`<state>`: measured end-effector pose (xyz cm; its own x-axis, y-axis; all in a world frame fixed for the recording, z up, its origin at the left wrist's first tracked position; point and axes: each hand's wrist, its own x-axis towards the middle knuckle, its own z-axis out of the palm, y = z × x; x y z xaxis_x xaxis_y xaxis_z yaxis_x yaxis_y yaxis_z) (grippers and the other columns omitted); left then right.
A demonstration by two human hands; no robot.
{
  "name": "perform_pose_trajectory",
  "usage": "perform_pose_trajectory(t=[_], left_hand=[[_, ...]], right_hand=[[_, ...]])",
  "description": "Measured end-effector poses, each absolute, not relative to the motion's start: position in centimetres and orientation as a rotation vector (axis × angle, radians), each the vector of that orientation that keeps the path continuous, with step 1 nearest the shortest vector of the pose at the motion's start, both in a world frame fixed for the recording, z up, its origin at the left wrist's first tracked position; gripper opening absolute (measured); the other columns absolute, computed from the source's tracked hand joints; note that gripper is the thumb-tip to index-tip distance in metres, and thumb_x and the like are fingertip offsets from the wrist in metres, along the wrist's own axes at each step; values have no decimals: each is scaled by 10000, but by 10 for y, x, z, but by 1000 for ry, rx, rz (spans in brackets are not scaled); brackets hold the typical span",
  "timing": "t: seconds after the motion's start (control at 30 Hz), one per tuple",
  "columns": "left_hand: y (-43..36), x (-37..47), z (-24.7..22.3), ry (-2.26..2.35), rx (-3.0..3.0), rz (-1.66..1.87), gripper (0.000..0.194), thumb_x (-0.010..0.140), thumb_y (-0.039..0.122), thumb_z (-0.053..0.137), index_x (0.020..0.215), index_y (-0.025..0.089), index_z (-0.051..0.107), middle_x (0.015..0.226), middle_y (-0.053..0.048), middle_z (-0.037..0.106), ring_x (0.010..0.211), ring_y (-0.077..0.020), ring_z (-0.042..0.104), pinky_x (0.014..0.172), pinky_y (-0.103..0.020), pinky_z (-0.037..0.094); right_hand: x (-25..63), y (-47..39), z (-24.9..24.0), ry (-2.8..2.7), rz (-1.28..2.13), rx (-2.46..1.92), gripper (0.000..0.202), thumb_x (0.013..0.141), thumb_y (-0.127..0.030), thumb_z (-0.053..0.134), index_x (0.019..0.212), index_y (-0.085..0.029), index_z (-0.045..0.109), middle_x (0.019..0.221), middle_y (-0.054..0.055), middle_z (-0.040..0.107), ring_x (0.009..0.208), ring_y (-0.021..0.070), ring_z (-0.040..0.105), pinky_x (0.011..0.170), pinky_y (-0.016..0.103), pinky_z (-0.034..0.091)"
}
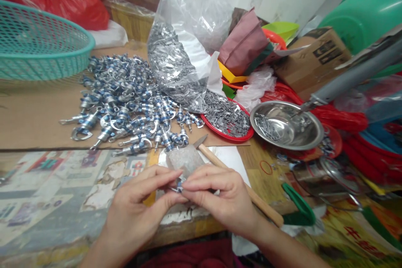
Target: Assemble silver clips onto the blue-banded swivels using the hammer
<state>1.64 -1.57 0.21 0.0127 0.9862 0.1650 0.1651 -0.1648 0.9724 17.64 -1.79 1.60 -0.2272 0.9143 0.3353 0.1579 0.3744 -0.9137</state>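
Note:
My left hand (pixel 138 201) and my right hand (pixel 224 192) meet over the near edge of the table. Between their fingertips is a small blue-and-silver metal fitting (pixel 179 185), mostly covered by the fingers. Both hands are closed in a pinch on it. Just beyond the fingers lies a grey stone block (pixel 184 160) on white paper. A hammer (pixel 213 157) with a wooden handle rests beside the block, its shaft passing behind my right hand. Farther back spreads a heap of similar blue-and-silver fittings (pixel 125 96) with curved hooks, on cardboard.
A clear bag (pixel 176 63) of small metal pieces leans behind a red plate (pixel 226 119) of such pieces. To the right stands a steel bowl (pixel 286 125) under a grey-handled tool (pixel 354 73). A turquoise basket (pixel 40 44) occupies the far left; a cardboard box (pixel 314 60) is at the back right.

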Motion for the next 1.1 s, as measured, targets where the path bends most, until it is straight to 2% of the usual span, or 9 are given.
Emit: perform_pose_trajectory(t=[0.13, 0.3, 0.47, 0.6, 0.73, 0.87, 0.97, 1.03, 1.1], left_hand=[[-16, 14, 3, 1173, 1420, 1204, 235, 626, 159, 729, 699, 375, 785, 663, 14, 708, 646, -173, 624, 617, -233, 487], [-16, 7, 9, 1103, 1193, 1055, 171, 614, 186, 740, 617, 352, 783, 662, 18, 682, 649, -155, 621, 613, -211, 493], [-17, 3, 18, 1186, 1408, 1016, 104, 654, 259, 729, 613, 349, 762, 728, 25, 677, 727, -163, 625, 684, -201, 484], [-16, 2, 24, 1243, 1480, 962, 72, 646, 332, 709, 594, 331, 759, 820, 0, 729, 838, -223, 652, 799, -262, 485], [-21, 7, 28, 1233, 1181, 924, 37, 592, 313, 733, 602, 313, 769, 719, 6, 772, 734, -236, 696, 723, -286, 552], [-32, 16, 26, 1195, 732, 966, 332, 437, 190, 819, 741, 311, 759, 782, 57, 791, 780, -222, 718, 712, -249, 574], [-35, 19, 21, 1228, 711, 966, 392, 444, 200, 832, 817, 275, 735, 784, 46, 791, 781, -204, 720, 728, -233, 572], [-34, 18, 17, 1257, 784, 960, 448, 497, 256, 829, 928, 264, 704, 765, 42, 774, 772, -190, 716, 739, -223, 565], [-32, 16, 13, 1245, 837, 957, 557, 549, 300, 818, 1073, 271, 631, 762, 47, 737, 800, -179, 706, 738, -204, 553]], right_hand=[[180, -18, 16, -1684, 956, -881, 122, 762, -106, 667, 799, -188, 750, 738, 57, 738, 698, 165, 685, 651, 278, 569], [188, -32, 17, -1983, 488, -849, 297, 798, -161, 660, 1092, -164, 625, 942, 96, 715, 874, 184, 675, 775, 299, 570], [199, -36, 25, -2280, 42, -772, 188, 867, -81, 504, 960, -142, 655, 944, 93, 730, 858, 169, 689, 757, 244, 572], [199, -32, 28, -2252, 107, -769, 229, 850, -71, 512, 992, -157, 670, 964, 92, 731, 862, 165, 697, 730, 237, 582], [190, -30, 21, -2027, 342, -854, 241, 798, -92, 615, 1004, -189, 694, 918, 92, 735, 789, 158, 707, 693, 225, 588], [183, -32, 21, -1877, 498, -911, 131, 772, -135, 675, 887, -154, 734, 798, 95, 742, 702, 163, 705, 645, 228, 588], [192, -21, 29, -1998, 641, -981, 98, 792, -221, 676, 802, -152, 744, 766, 69, 739, 686, 145, 697, 626, 203, 573], [210, 1, 34, -2133, 524, -1247, 129, 834, -247, 630, 822, -184, 741, 856, 40, 739, 778, 132, 692, 714, 202, 562], [234, 33, 34, -2145, 122, -1769, 194, 902, -205, 525, 926, -211, 717, 1000, 29, 716, 938, 134, 661, 869, 246, 515]])
